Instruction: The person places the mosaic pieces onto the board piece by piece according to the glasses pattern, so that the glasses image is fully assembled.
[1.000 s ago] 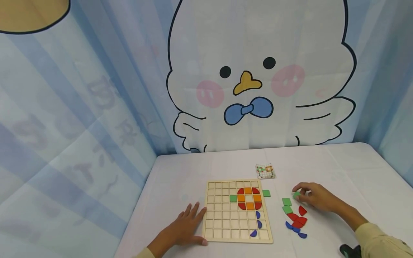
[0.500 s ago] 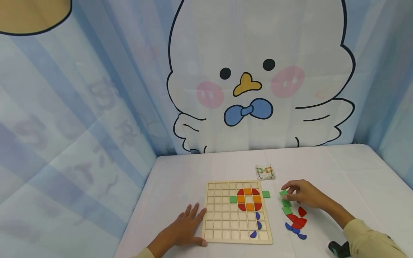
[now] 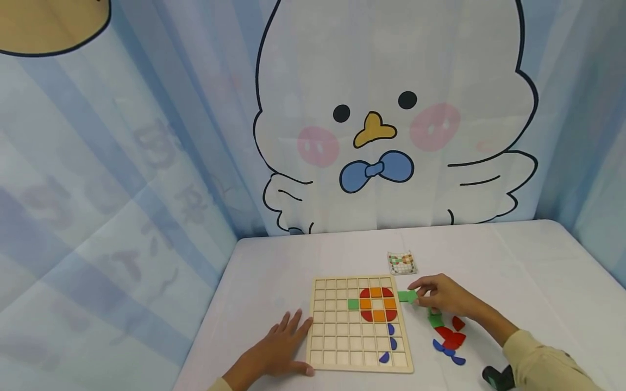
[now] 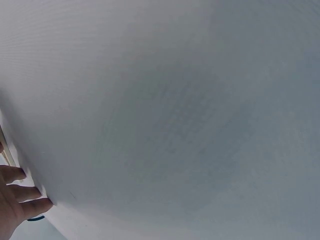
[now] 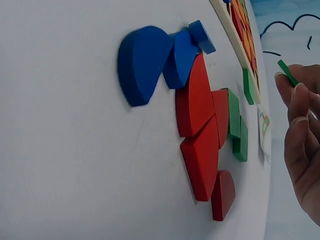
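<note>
My right hand [image 3: 442,295] pinches a green square tile [image 5: 287,72] between thumb and fingers, raised over the table in the right wrist view. In the head view it overlaps another green tile [image 3: 402,296] lying at the right edge of the wooden grid board [image 3: 337,343]. On the board, red and orange pieces [image 3: 375,316] form a ring, with one green tile [image 3: 353,304] on its left. Several blue half-round pieces [image 3: 393,343] lie on the board's lower right. Fingers spread, my left hand [image 3: 279,347] rests beside the board's left edge.
Right of the board lie loose green tiles [image 5: 233,114], red wedge pieces [image 5: 200,162] and blue half-round pieces [image 5: 142,65]. A small pattern card [image 3: 402,263] sits behind the board's right corner. A dark object [image 3: 498,377] shows by the right sleeve. A printed curtain [image 3: 376,206] hangs behind.
My right hand has moved left with the green tile, from beyond the loose pieces to the board's right edge. The left hand has stayed in place.
</note>
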A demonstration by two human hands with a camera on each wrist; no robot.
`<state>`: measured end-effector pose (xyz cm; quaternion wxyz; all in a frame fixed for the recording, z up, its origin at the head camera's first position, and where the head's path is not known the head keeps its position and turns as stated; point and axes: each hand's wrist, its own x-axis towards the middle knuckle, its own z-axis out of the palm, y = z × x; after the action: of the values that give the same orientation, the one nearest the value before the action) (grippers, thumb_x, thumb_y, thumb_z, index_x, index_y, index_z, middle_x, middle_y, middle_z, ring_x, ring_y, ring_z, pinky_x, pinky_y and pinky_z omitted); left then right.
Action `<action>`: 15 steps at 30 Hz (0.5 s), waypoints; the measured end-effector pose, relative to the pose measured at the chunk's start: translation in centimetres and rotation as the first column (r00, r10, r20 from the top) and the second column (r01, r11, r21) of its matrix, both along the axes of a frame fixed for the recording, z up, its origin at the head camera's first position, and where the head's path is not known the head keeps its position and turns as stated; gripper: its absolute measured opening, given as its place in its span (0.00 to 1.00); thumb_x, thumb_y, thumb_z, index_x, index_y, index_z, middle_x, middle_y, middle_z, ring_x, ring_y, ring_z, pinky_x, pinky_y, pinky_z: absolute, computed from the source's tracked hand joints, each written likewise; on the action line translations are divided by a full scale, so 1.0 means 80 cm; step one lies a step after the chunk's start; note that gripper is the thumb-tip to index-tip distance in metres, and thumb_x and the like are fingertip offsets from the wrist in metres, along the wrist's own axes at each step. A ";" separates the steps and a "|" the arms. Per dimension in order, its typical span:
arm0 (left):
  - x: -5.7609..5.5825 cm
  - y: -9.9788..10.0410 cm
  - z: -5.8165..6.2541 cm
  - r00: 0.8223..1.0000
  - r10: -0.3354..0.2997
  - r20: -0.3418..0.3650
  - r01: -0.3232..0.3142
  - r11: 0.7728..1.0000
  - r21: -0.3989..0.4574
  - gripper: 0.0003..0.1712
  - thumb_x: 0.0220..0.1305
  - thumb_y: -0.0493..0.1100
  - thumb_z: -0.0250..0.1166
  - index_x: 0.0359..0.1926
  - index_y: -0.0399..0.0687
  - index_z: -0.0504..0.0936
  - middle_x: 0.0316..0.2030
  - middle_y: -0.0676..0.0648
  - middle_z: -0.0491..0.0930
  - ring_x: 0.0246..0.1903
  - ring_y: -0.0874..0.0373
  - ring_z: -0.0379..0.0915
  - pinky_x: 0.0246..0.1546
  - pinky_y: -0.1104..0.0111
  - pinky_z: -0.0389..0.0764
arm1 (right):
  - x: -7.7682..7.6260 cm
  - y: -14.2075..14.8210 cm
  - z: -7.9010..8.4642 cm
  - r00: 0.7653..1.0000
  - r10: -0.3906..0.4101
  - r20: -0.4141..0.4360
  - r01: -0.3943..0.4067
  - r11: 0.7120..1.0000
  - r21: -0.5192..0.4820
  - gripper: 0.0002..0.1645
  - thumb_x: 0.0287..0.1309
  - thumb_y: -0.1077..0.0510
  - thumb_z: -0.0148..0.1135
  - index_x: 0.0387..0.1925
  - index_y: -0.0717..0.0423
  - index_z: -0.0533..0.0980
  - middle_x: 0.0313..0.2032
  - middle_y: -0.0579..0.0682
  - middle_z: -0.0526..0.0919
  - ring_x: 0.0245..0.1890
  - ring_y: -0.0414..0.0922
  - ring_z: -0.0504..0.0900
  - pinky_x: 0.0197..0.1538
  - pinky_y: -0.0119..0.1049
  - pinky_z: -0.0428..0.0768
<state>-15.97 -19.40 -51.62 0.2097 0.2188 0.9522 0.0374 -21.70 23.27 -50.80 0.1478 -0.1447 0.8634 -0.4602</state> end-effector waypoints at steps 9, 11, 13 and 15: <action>-0.001 -0.002 -0.002 1.000 0.001 0.001 -0.001 1.000 -0.001 0.64 0.48 0.83 0.59 0.80 0.61 0.51 0.79 0.39 0.47 0.77 0.34 0.44 0.68 0.39 0.63 | -0.005 -0.026 0.002 0.999 0.033 -0.041 -0.033 0.999 -0.012 0.23 0.60 0.58 0.70 0.54 0.64 0.80 0.34 0.49 0.79 0.20 0.42 0.76 0.26 0.32 0.80; -0.001 -0.002 -0.002 1.000 -0.004 -0.001 0.004 1.000 0.001 0.64 0.48 0.83 0.59 0.80 0.60 0.52 0.79 0.39 0.47 0.77 0.34 0.45 0.68 0.39 0.63 | -0.006 -0.032 0.002 0.998 0.035 -0.059 -0.036 0.999 -0.012 0.22 0.60 0.57 0.70 0.54 0.64 0.80 0.33 0.49 0.79 0.20 0.42 0.76 0.25 0.32 0.79; -0.001 -0.001 0.000 1.000 -0.004 0.000 0.004 1.000 0.004 0.63 0.49 0.82 0.60 0.80 0.60 0.52 0.79 0.39 0.48 0.77 0.34 0.45 0.68 0.38 0.63 | -0.008 -0.038 0.002 0.996 0.047 -0.075 -0.048 0.999 -0.017 0.22 0.60 0.57 0.70 0.53 0.64 0.80 0.34 0.50 0.79 0.20 0.41 0.75 0.25 0.32 0.79; 0.000 -0.001 0.001 1.000 -0.003 0.003 0.003 1.000 0.005 0.64 0.48 0.82 0.60 0.80 0.60 0.52 0.79 0.39 0.48 0.77 0.34 0.45 0.68 0.38 0.63 | -0.009 -0.044 0.001 0.995 0.058 -0.085 -0.060 0.998 -0.023 0.21 0.61 0.57 0.70 0.53 0.64 0.80 0.34 0.49 0.80 0.21 0.41 0.76 0.26 0.33 0.80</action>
<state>-16.00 -19.48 -51.55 0.2109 0.2206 0.9515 0.0398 -22.41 19.74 -50.69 0.1227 -0.1913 0.8584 -0.4599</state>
